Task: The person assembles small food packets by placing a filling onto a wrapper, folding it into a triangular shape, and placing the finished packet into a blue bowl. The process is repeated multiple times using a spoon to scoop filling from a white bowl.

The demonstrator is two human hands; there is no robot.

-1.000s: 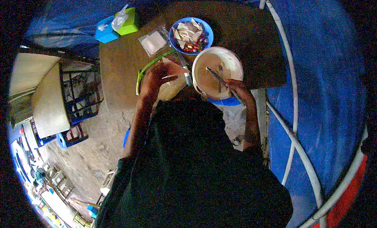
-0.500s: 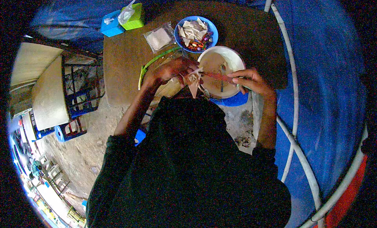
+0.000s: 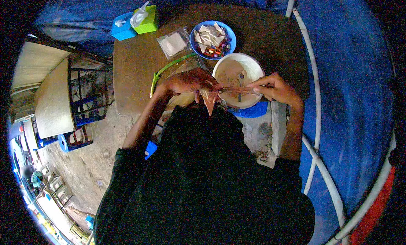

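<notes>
My left hand [image 3: 188,81] is closed around a pale, pointed triangular piece [image 3: 209,104] whose tip hangs down over my lap. In my right hand [image 3: 277,88] is a slender reddish-brown utensil [image 3: 239,89], its far end at the opening of that piece; its exact kind is unclear. Beneath the utensil stands a white bowl [image 3: 258,72] of brownish paste, with another dark utensil lying in it. Behind it, a blue bowl [image 3: 232,35] holds white triangular pieces over red and purple bits. Under my left hand is a round green-rimmed tray [image 3: 158,72], partly hidden.
A clear plastic packet of pale sheets [image 3: 174,44] lies on the brown table [image 3: 133,72]. Blue [image 3: 123,30] and green [image 3: 147,22] boxes sit at its far left corner. White poles [image 3: 315,76] and a blue tarp [image 3: 351,67] close off the right. More tables [image 3: 53,91] stand left.
The view has shifted slightly. My left hand and the triangular piece are a little lower, the piece's tip pointing down more fully. The utensil remains at its opening.
</notes>
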